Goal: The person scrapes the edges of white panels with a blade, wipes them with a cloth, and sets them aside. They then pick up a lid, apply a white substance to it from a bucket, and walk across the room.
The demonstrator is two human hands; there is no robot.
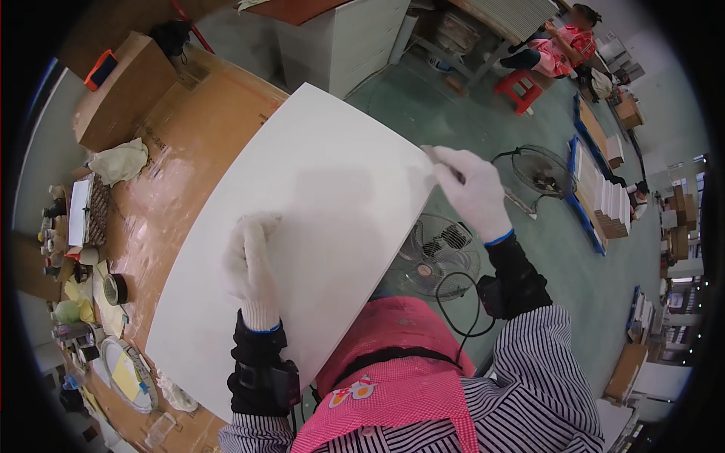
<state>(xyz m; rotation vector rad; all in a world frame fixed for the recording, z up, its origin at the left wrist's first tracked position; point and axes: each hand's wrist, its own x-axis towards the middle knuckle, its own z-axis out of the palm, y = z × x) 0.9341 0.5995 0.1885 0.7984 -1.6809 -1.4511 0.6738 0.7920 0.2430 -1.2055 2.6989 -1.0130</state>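
Left hand (249, 272) flat on white panel (302, 226); right hand (472, 189) at its far edge (overhanging floor).

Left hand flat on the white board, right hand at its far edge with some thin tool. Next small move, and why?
Probably draw the right hand along the right edge of the white board, keeping the thin tool against it. The left hand lies flat on the board face, pinning it to the cardboard-covered table, and the board's right side overhangs the floor fan.

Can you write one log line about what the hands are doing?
left hand: flat on white board | right hand: grips board's right edge | board: over cardboard-covered table
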